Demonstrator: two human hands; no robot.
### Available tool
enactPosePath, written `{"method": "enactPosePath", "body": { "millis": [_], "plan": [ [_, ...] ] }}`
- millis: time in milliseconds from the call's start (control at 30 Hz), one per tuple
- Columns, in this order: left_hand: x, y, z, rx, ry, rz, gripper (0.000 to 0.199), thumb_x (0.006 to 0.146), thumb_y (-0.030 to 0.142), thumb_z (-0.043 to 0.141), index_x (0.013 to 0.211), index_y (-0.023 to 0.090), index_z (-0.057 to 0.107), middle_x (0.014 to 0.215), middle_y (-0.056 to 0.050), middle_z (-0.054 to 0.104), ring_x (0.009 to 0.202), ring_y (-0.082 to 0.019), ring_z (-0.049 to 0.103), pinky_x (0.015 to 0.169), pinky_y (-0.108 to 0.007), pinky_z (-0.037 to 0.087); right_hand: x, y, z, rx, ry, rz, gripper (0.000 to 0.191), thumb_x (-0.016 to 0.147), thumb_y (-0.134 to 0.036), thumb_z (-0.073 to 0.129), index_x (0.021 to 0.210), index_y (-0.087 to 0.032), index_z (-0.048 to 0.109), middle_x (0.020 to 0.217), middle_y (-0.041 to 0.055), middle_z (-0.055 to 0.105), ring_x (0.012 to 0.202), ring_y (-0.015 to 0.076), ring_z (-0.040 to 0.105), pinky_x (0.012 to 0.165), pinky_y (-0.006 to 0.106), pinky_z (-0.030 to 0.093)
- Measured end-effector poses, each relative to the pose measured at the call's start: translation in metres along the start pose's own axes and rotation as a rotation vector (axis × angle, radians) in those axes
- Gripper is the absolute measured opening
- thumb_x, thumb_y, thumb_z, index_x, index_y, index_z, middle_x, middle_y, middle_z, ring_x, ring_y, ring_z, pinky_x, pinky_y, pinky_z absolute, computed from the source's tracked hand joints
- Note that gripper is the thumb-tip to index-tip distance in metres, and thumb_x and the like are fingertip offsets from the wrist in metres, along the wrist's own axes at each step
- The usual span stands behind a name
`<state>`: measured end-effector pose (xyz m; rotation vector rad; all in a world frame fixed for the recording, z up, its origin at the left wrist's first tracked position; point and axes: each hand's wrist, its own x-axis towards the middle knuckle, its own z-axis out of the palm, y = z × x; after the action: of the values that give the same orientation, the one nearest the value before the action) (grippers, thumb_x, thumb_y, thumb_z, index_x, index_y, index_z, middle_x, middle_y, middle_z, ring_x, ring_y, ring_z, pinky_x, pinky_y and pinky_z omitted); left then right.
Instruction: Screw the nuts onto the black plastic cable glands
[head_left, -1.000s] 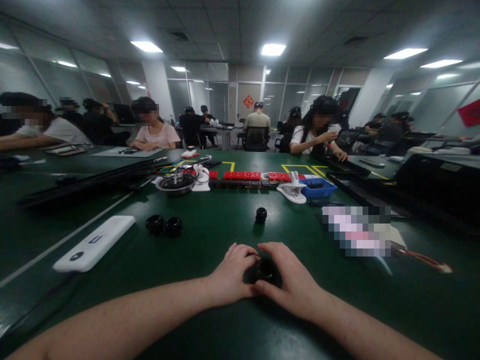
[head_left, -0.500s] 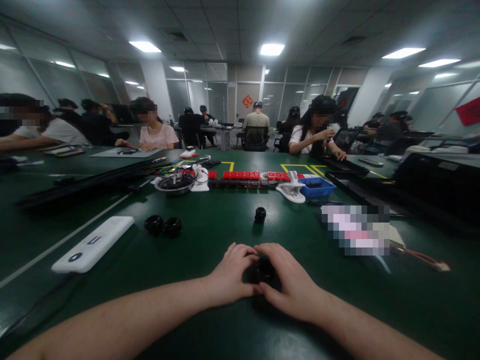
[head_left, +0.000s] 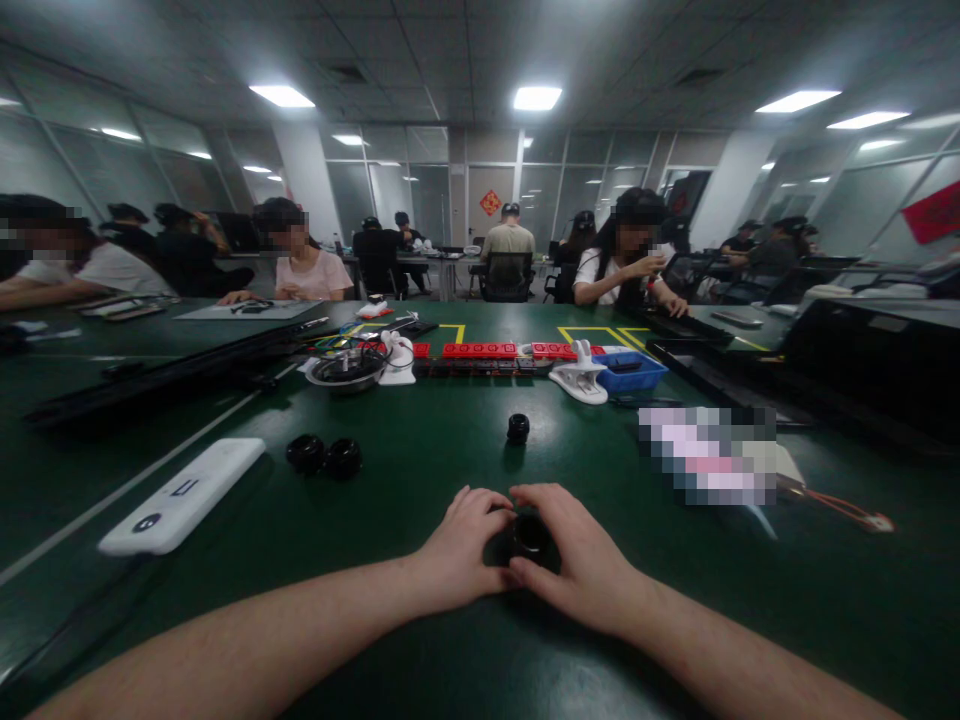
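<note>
Sitting between both curled hands [head_left: 586, 555]: round black part [head_left: 530, 540].

Grn table [head_left: 420, 440], glass walls [head_left: 581, 205], wht pillars [head_left: 301, 180], bright clg lts [head_left: 538, 98].

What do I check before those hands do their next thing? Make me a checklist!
1. Whole black round piece between the hands easy to see: not ok, the right-hand grip covers part of it.
2. Right-hand grip curved around that piece: ok; how firmly it presses: cannot tell.
3. Left-hand grip touching the piece: cannot tell, though its fingers curve toward it.
4. Lone black piece apart from both hands: ok, it sits beyond them on the green table.
5. Two side-by-side black pieces clear of the hands: ok.
6. White device clear of the left arm: ok, it lies beyond it.
</note>
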<state>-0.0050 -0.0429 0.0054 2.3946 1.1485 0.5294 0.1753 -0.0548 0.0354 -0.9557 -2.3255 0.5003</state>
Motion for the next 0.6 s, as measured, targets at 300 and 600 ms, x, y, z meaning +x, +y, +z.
{"method": "enactPosePath", "body": {
  "millis": [300,600],
  "plan": [
    [0.0004,0.0024,-0.0014,0.002,-0.005,-0.018,0.047,0.065,0.036,0.065,0.108,0.021,0.052,0.110,-0.007,0.049,0.106,-0.026,0.042,0.100,-0.050,0.020,-0.0033,0.0006,0.0022,0.089,-0.052,-0.026,0.053,0.063,-0.008,0.049,0.114,-0.016,0.039,0.107,0.0096,0.051,0.098,0.0215,0.050,0.087,0.039,0.041],
    [-0.0005,0.0005,0.0004,-0.015,0.008,-0.014,0.045,0.065,0.045,0.065,0.102,0.021,0.055,0.108,-0.007,0.050,0.104,-0.026,0.044,0.100,-0.052,0.018,0.0010,0.0054,0.0050,-0.055,0.048,0.120,0.059,0.064,-0.026,0.064,0.116,-0.014,0.039,0.103,0.0121,0.053,0.095,0.0260,0.051,0.083,0.044,0.042]
  ]
}}
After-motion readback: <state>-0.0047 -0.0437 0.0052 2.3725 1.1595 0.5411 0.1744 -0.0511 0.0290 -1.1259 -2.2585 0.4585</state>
